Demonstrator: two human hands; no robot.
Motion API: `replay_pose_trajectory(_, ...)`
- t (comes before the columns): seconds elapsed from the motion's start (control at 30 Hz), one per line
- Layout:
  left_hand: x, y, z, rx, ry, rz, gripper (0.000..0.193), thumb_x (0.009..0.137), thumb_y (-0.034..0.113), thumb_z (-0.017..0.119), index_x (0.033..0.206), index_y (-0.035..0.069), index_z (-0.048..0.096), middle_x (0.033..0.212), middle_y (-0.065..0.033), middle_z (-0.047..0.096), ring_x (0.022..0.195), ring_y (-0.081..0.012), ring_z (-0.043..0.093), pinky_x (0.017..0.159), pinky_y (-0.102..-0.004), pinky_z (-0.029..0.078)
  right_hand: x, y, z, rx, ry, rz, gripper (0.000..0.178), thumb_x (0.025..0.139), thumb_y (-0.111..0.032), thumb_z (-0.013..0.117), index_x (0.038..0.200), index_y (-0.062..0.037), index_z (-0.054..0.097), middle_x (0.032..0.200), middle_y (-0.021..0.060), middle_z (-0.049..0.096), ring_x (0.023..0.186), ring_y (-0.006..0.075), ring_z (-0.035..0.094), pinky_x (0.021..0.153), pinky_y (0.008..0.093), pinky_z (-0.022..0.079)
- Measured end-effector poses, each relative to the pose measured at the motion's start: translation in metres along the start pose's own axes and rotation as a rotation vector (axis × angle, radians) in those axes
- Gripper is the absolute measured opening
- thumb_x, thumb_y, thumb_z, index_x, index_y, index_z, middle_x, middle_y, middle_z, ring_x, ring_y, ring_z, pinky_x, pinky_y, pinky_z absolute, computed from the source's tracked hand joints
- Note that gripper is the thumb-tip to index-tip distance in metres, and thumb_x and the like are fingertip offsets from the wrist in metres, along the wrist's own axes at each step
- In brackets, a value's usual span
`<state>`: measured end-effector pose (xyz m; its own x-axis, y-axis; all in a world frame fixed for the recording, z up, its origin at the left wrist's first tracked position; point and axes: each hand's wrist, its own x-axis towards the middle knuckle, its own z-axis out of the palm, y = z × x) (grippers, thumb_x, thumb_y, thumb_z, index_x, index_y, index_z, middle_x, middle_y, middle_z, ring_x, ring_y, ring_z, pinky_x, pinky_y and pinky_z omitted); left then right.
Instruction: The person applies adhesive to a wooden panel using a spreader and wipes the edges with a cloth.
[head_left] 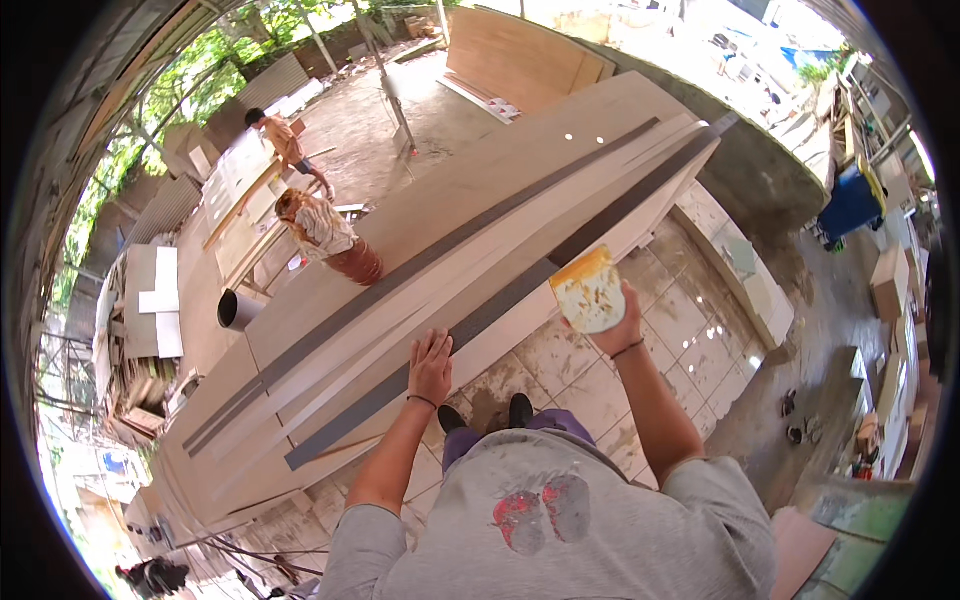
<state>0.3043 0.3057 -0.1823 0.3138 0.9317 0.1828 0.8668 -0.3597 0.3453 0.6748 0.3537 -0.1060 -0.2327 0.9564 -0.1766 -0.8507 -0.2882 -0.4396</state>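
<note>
A long table [610, 120] crosses in front of me on a slant, with pale wooden strips [345, 325] laid along it. On its near side runs a dark grey strip [345, 425], and a dark brown strip [640, 200] continues its line to the upper right. My left hand [431, 366] lies on the near strips with its fingers stretched out, holding nothing. Raised beyond the table's near edge, my right hand [622, 325] grips a stained cream tub [592, 295] with a yellow-orange edge. What is inside the tub cannot be made out.
Across the table a person [320, 235] stands close to its far edge; another person [283, 142] is farther back by a worktable [240, 200]. A black cylinder [237, 310] stands at the far left edge. Tiled floor [680, 320] and a blue bin [852, 203] are to the right.
</note>
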Motion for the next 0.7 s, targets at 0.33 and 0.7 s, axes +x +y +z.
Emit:
replay_pose_trajectory(0.33, 0.002, -0.003, -0.004, 0.043, -0.035, 0.071, 0.044, 0.088, 0.014, 0.057, 0.132, 0.007, 0.055, 0.147, -0.0067, 0.044, 0.139, -0.0291, 0.035, 0.114, -0.0501, 0.024, 0.038, 0.034, 0.032, -2.239, -0.061, -0.117, 0.072, 0.067, -0.058, 0.071, 0.128, -0.0219, 0.061, 0.148, 0.0137, 0.039, 0.143, 0.0303, 0.024, 0.102, 0.076, 0.014)
replay_pose_trajectory(0.7, -0.007, -0.003, -0.001, 0.021, -0.014, 0.071, 0.046, 0.089, 0.012, 0.055, 0.134, 0.007, 0.052, 0.148, -0.0072, 0.043, 0.139, -0.0266, 0.035, 0.115, -0.0478, 0.025, 0.038, 0.056, -0.002, -2.286, 0.055, -0.097, 0.073, 0.065, -0.059, 0.072, 0.129, -0.0268, 0.059, 0.151, 0.0124, 0.032, 0.144, 0.0321, 0.021, 0.104, 0.076, 0.015)
